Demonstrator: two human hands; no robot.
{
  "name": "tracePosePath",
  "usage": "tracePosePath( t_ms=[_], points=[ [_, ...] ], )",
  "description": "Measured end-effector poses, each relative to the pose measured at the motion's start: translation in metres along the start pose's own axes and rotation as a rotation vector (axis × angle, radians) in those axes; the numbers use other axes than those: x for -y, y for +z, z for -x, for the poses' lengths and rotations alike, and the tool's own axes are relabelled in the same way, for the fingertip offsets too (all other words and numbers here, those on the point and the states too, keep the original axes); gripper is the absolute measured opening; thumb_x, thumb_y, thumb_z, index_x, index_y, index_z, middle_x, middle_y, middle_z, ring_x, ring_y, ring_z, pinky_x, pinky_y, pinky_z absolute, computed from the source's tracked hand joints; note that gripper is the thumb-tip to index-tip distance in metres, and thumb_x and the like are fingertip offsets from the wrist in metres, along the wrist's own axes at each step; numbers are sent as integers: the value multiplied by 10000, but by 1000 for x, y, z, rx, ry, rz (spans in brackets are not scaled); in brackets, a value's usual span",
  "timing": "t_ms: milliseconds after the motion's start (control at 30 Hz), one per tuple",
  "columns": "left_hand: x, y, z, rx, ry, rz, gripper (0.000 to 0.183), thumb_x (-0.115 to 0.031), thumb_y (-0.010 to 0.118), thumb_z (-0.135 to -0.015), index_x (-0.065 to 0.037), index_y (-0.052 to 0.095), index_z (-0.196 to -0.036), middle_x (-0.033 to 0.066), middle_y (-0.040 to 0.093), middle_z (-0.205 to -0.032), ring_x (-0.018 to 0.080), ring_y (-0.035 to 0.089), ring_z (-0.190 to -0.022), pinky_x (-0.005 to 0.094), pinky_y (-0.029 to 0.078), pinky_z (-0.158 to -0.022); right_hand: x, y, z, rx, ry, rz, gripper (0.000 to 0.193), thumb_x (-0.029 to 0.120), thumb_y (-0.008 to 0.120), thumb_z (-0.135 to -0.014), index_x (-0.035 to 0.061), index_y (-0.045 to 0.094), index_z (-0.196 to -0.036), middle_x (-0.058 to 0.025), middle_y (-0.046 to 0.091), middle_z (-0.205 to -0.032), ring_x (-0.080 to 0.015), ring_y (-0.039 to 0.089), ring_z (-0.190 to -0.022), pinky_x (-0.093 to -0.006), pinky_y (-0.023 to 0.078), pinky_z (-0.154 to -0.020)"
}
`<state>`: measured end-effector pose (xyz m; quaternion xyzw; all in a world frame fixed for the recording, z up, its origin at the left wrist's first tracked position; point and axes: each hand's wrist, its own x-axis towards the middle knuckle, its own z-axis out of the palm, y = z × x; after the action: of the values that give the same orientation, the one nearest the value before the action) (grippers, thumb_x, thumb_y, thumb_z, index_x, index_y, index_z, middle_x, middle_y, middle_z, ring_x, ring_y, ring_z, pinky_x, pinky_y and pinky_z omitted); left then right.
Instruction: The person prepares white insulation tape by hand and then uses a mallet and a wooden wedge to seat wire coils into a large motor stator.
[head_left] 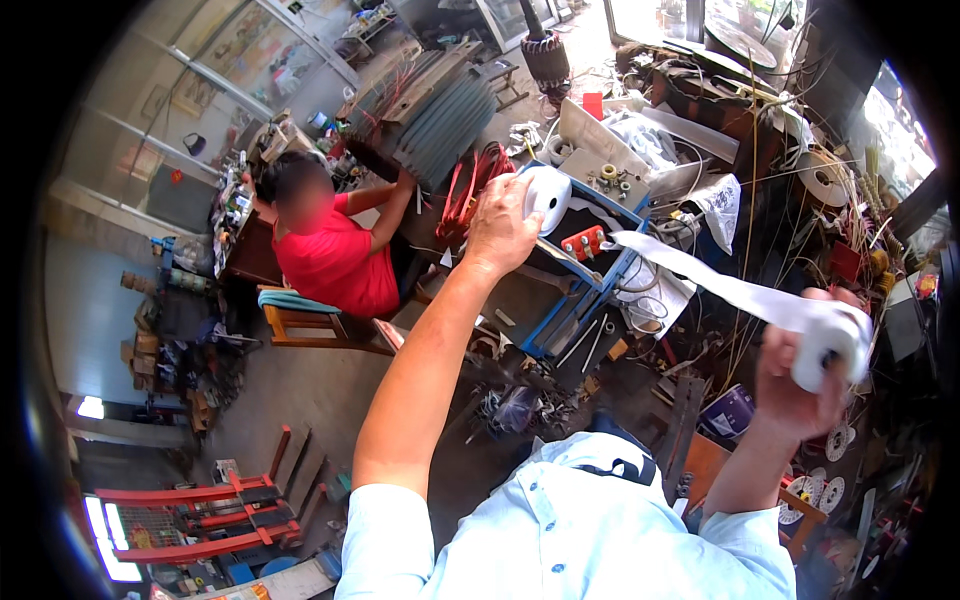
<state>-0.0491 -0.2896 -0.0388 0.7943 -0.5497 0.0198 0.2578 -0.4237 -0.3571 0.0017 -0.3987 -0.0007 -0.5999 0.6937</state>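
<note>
My left hand (503, 228) is closed round a white roll (550, 192) above the far left corner of a blue metal frame (590, 285). Over on the right, my right hand (782, 388), slightly blurred, grips a second white roll (850, 335) with a dark hole in its middle. From that second roll a wide white strip (715, 283) stretches leftward, its loose end near the frame's right side. Inside the frame sits a red block (583, 243) with pale round studs. A bundle of red straps or cables (470, 195) lies just left of my left hand.
A person in a red shirt (340, 262) sits at the left, hands at a large ribbed grey-green machine part (445, 125). Tangled wire, reels (823, 180) and scrap crowd the right. Red metal frames (200, 520) stand lower left. A purple tub (727, 412) is near my right forearm.
</note>
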Motion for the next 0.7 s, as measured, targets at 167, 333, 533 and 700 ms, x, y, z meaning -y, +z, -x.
tracePosePath(
  t_ms=[167,333,533,700],
  points=[
    [-43,-26,22,-72,49,200,584,-159,686,-836,-17,502,-1372,177,513,-1351,310,516,-1245,383,437,-1038,38,26,5,136,-114,184,648,299,677,-863,23,408,-1383,-199,533,-1179,-191,616,-863,-300,489,-766],
    [-85,-86,115,131,178,878,589,-182,720,-838,-7,516,-1362,165,517,-1360,255,534,-1224,376,445,-1011,-20,74,70,402,444,430,531,187,751,-816,16,512,-1257,-124,643,-1046,-184,665,-906,-306,531,-778],
    [-82,-97,240,579,354,921,651,-218,834,-764,-25,567,-1327,178,536,-1352,312,535,-1245,400,436,-1030,-67,116,177,479,946,513,316,-5,696,-824,32,639,-1133,-35,657,-968,-109,631,-942,-286,515,-792],
    [-40,-87,352,430,-70,1040,508,-143,776,-843,-15,588,-1297,144,531,-1350,246,537,-1243,378,470,-1007,-76,129,228,737,930,736,434,155,787,-819,0,569,-1160,-169,657,-1070,-275,665,-1035,-369,530,-856]
  ],
)
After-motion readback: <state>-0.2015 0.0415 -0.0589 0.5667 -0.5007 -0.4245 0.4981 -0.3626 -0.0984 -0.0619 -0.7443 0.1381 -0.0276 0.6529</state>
